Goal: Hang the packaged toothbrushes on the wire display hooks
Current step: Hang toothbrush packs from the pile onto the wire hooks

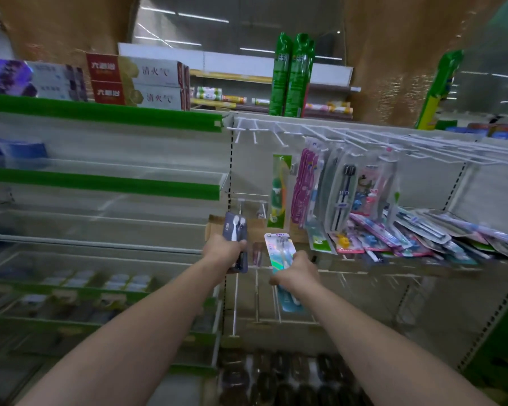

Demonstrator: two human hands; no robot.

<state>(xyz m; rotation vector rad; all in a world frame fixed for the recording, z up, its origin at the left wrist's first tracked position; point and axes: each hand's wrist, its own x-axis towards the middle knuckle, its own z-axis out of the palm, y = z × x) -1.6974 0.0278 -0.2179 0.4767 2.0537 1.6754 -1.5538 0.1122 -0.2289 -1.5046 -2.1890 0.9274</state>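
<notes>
Shiny pale toothbrush pack (279, 253) is pinched upright in the right hand (296, 273). Beside it, the left hand (225, 250) grips a dark blue pack (235, 230) showing two white brushes. Farther back, more packs (339, 189) hang from white wire hooks (349, 136) above a loose pile (423, 235) on the shelf.

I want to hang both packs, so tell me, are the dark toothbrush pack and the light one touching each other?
Apart. The head view shows open shelf background between the dark toothbrush pack in the left hand and the light pack in the right hand.
</notes>
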